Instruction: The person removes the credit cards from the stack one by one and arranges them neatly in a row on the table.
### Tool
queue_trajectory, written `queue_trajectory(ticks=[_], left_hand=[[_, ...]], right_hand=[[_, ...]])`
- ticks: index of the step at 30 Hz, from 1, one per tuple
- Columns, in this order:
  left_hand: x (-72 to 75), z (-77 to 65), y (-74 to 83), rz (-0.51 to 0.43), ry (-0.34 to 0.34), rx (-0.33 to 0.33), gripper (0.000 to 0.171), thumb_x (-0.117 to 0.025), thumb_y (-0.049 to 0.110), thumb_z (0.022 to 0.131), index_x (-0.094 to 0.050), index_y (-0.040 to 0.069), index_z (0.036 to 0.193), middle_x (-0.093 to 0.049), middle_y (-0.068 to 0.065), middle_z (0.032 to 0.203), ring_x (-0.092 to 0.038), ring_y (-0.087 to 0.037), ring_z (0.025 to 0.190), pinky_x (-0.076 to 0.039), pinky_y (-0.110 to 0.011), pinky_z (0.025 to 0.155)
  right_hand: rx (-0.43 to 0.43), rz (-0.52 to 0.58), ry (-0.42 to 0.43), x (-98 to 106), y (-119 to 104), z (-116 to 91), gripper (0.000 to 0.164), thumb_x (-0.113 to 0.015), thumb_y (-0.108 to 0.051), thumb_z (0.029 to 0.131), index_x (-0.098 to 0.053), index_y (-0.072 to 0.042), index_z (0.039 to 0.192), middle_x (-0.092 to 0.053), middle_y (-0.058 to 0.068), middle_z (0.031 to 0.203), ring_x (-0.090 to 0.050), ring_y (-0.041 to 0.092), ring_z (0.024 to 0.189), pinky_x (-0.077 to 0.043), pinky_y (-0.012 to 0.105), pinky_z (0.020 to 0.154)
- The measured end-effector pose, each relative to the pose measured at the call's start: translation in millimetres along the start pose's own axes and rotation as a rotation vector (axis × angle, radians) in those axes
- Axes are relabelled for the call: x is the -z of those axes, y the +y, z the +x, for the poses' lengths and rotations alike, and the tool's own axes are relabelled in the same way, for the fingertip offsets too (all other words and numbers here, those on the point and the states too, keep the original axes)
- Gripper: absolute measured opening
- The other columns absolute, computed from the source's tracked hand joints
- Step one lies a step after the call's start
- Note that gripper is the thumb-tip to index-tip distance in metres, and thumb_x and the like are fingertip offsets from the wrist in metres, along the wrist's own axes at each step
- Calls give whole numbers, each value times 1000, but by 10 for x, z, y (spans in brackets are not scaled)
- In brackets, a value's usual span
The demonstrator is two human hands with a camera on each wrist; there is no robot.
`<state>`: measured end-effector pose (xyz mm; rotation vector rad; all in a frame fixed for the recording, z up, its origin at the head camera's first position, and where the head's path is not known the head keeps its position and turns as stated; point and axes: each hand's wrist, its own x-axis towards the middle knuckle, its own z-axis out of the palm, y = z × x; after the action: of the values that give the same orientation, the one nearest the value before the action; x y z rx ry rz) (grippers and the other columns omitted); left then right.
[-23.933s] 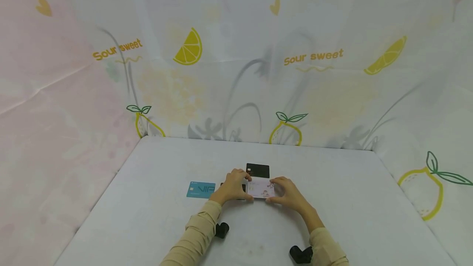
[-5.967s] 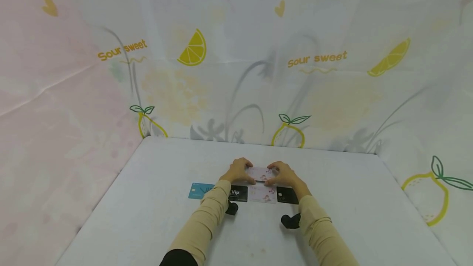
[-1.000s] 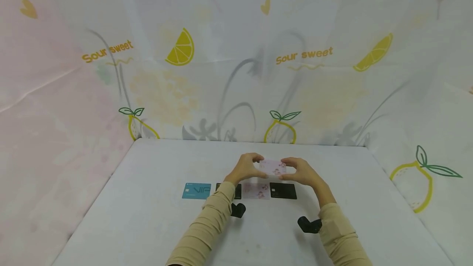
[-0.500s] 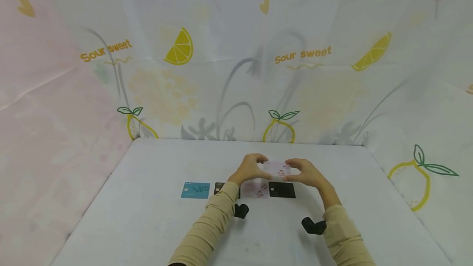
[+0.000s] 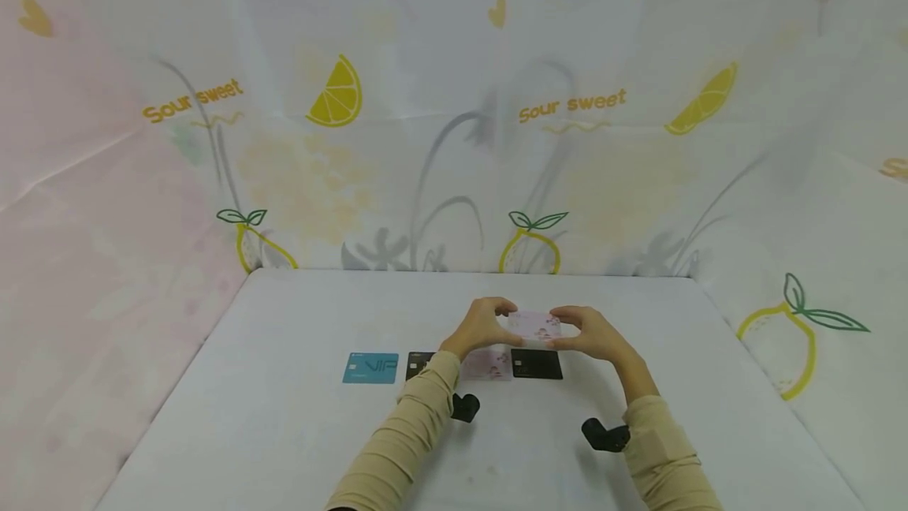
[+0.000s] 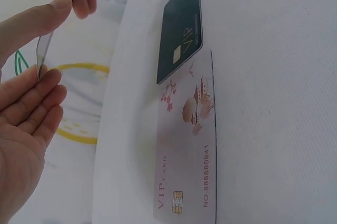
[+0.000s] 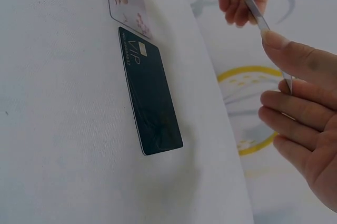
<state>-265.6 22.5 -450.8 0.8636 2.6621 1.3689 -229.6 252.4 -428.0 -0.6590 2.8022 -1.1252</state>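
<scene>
Between both hands, a pale pink card (image 5: pixel 535 326) with a floral print is held by its short ends, raised off the table. My left hand (image 5: pixel 482 327) pinches its left end between thumb and fingers; my right hand (image 5: pixel 590 333) pinches the right end. Both wrist views show the held card (image 6: pixel 48 39) nearly edge-on. Below and in front of it lies a dark green-black VIP card (image 7: pixel 151 97). To that card's left is a similar pink VIP card (image 6: pixel 184 155), lying flat.
Farther left in the row lie a blue VIP card (image 5: pixel 370 368) and a black card (image 5: pixel 417 363), partly hidden by my left sleeve (image 5: pixel 418 416). All rest on a white table (image 5: pixel 284 432). A lemon-print cloth (image 5: pixel 426 180) hangs behind the table.
Since 23.9 s ago, a dark card has come to lie right of the flat pink card. Since 6.0 s ago, the held card has moved right, from behind the pink card to behind the dark one.
</scene>
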Motion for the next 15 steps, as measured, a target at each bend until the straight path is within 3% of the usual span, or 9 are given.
queue_trajectory(ticks=[15], left_hand=[[-112,13,61,-3,-44,1,56,-86,22,63,-66,0,110,-66,-11,109,-58,-26,102,-48,-36,87]], right_hand=[[3,0,3,44,53,-137,60,-78,-19,76,-54,14,120,-55,32,122,-51,47,114,-40,58,93]])
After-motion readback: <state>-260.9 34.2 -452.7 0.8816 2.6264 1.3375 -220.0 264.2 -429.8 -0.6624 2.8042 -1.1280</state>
